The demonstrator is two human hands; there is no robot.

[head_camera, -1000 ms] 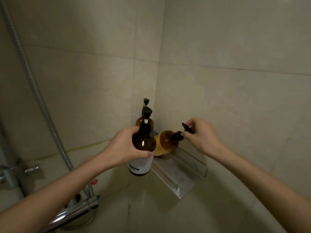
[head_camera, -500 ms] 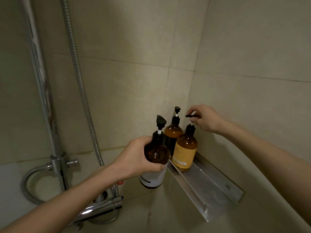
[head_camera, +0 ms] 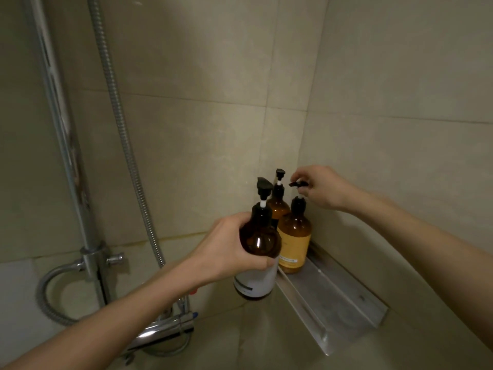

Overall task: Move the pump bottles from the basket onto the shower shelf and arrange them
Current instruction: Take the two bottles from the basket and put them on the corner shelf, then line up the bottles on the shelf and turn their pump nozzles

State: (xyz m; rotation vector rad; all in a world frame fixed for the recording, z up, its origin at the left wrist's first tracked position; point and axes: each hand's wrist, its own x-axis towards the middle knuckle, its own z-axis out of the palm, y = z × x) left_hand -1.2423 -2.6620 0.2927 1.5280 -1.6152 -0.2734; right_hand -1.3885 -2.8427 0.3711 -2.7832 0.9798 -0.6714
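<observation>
My left hand (head_camera: 226, 249) grips a dark brown pump bottle with a white label (head_camera: 257, 263), held in the air just left of the metal shower shelf (head_camera: 344, 297). An amber bottle with an orange label (head_camera: 294, 241) stands upright at the shelf's corner end. My right hand (head_camera: 322, 186) pinches its black pump head (head_camera: 298, 184). A third amber pump bottle (head_camera: 278, 206) stands behind them in the wall corner, its lower part hidden. The basket is out of view.
Tiled walls meet in a corner behind the bottles. A chrome shower riser (head_camera: 61, 124) and flexible hose (head_camera: 120, 124) run down the left wall to a mixer tap (head_camera: 162, 329) below my left forearm. The shelf's near length (head_camera: 346, 313) carries nothing.
The orange-label bottle, tilted on the shelf a second ago, now stands upright with my right hand still on its pump. The view shifted left. My left hand keeps holding the white-label bottle.
</observation>
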